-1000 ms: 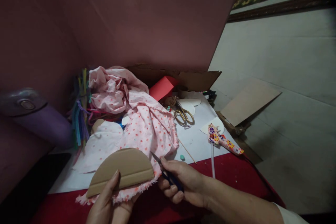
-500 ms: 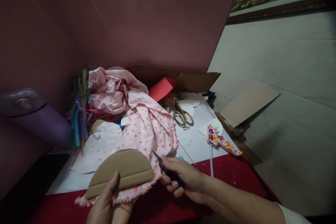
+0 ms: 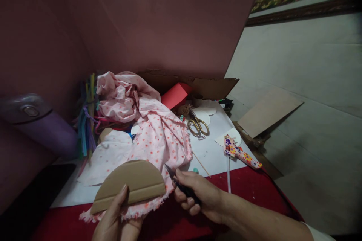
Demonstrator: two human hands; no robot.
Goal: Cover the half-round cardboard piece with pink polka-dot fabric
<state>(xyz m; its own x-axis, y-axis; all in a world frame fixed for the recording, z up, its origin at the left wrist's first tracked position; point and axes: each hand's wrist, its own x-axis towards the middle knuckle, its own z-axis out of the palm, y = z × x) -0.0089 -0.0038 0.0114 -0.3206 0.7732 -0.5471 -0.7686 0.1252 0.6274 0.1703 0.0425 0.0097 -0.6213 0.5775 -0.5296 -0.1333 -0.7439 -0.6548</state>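
Observation:
My left hand (image 3: 114, 214) pinches the lower edge of a brown cardboard half-circle (image 3: 132, 177), thumb on top, fingers underneath. Under the card lies pink dotted fabric (image 3: 161, 131), whose frayed edge shows below the straight side and which spreads back over the table. Closed in my right hand (image 3: 195, 194) are dark scissors (image 3: 170, 172), with their pointed tip beside the card's right end, over the fabric. The grip part is mostly hidden by my fingers, and I cannot tell whether the blades touch the cloth.
Gold-handled scissors (image 3: 199, 126) lie on white paper near a thin stick (image 3: 202, 164). A flowered glue gun (image 3: 240, 152) with a clear glue stick rests at right. Bundled pipe cleaners (image 3: 86, 128) and a purple bottle (image 3: 51, 128) stand left. Red paper (image 3: 174, 96) lies behind.
Almost nothing differs. The scissors and my right hand have shifted very slightly right and down; the cardboard stays in my left hand.

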